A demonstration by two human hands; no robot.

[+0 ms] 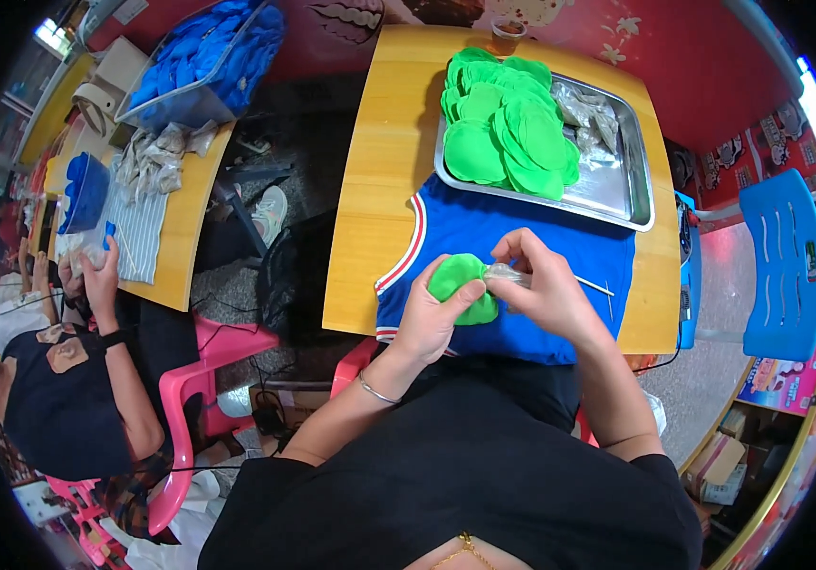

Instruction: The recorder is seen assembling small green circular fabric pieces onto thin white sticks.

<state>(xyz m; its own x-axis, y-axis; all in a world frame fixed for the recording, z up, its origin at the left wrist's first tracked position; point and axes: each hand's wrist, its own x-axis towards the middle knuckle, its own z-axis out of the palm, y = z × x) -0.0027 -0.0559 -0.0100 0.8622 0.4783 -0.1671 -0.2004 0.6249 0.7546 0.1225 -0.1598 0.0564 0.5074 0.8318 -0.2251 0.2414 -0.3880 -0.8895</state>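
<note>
My left hand (424, 321) is closed on a round green fabric piece (460, 273), thumb on top of it. My right hand (552, 293) pinches a small clear plastic bag (505, 274) with greyish contents against the green piece's right edge; whether the bag goes inside cannot be made out. Both hands are above a blue jersey (541, 223) spread on the table. A thin white stick (595, 285) lies just right of my right hand. Beyond, a metal tray (628, 195) holds a heap of green fabric pieces (503, 119) and several filled clear bags (586, 114).
A cup of amber drink (507, 36) stands behind the tray on the wooden table (370, 142). Right of it is a blue chair (783, 266). At left, another person (66, 399) works at a second table (194, 223), near a bin of blue pieces (203, 62) and a pink chair (184, 399).
</note>
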